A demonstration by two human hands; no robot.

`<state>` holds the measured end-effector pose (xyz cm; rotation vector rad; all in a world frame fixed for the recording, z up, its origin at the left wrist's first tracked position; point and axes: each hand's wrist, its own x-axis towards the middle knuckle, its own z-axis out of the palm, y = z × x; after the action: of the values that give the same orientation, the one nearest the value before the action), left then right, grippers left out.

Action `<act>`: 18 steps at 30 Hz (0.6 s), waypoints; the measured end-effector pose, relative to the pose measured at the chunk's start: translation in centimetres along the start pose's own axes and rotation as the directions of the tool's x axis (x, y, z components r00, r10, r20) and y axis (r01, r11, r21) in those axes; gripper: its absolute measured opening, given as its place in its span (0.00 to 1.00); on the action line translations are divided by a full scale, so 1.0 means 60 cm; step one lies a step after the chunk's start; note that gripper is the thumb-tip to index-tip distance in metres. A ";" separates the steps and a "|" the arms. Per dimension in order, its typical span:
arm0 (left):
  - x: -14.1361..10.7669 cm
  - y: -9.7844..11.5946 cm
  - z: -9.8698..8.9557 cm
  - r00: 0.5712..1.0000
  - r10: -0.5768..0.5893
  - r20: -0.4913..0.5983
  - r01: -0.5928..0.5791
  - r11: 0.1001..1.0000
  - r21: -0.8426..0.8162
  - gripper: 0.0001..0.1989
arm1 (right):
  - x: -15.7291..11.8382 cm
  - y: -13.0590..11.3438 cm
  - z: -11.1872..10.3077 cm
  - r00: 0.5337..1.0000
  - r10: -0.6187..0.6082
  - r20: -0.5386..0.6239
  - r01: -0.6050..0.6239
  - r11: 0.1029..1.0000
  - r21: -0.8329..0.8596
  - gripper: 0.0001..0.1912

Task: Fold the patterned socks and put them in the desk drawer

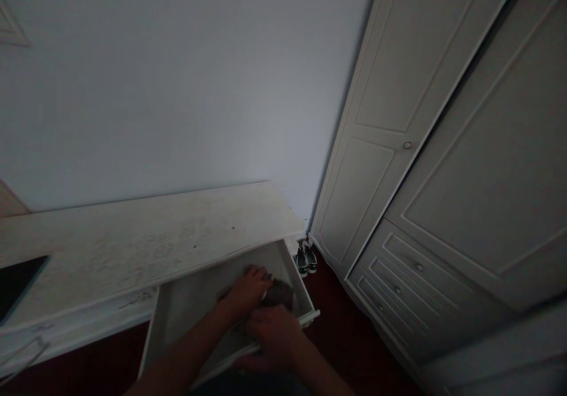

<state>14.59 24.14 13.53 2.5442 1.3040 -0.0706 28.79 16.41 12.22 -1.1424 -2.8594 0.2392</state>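
A white drawer [186, 301] is pulled out of a long, low white unit. Inside its right half lies a dark, brownish-grey rounded bundle [281, 294], soft-looking and dim, so its kind is unclear. My left hand [253, 285] reaches across the drawer and rests on this bundle, its fingers curled down onto it. Closer to me, my right hand [275, 330] is at the bundle's near side, above the drawer's front edge. Its fingers are bent in, and whatever they grip is hidden behind the hand.
The unit's worn white top [168, 230] runs along the wall, with a dark flat panel [20, 281] at its left. Dark shoes [305, 258] with white trim stand on the red carpet [341, 319] beyond the drawer. A white wardrobe [376, 165] with small drawers fills the right.
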 end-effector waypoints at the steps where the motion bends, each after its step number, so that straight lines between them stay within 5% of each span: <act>1: -0.020 -0.007 0.001 0.999 0.024 0.026 -0.024 1.000 -0.010 0.21 | 0.000 0.000 -0.001 1.000 -0.003 0.003 0.003 1.000 0.003 0.37; 6: -0.132 -0.067 0.018 0.992 0.035 0.121 -0.027 0.998 -0.064 0.28 | 0.001 0.001 0.001 1.000 -0.009 -0.003 0.009 1.000 0.002 0.37; 10: -0.191 -0.132 0.038 0.948 -0.262 0.181 0.243 0.963 0.119 0.37 | 0.000 0.001 0.012 1.000 0.004 -0.007 -0.004 1.000 -0.017 0.37; 13: -0.199 -0.162 0.035 0.912 -0.407 0.059 0.383 0.893 0.238 0.45 | -0.001 0.001 0.015 1.000 0.000 -0.005 0.000 1.000 -0.021 0.36; 18: -0.143 -0.163 -0.003 0.919 -0.393 -0.029 0.388 0.888 0.248 0.43 | -0.002 0.001 0.010 1.000 -0.015 0.011 0.015 1.000 -0.009 0.37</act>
<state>1.68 22.85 12.94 2.4174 1.8880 -0.3659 28.82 16.29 11.62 -1.1242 -2.8808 0.2331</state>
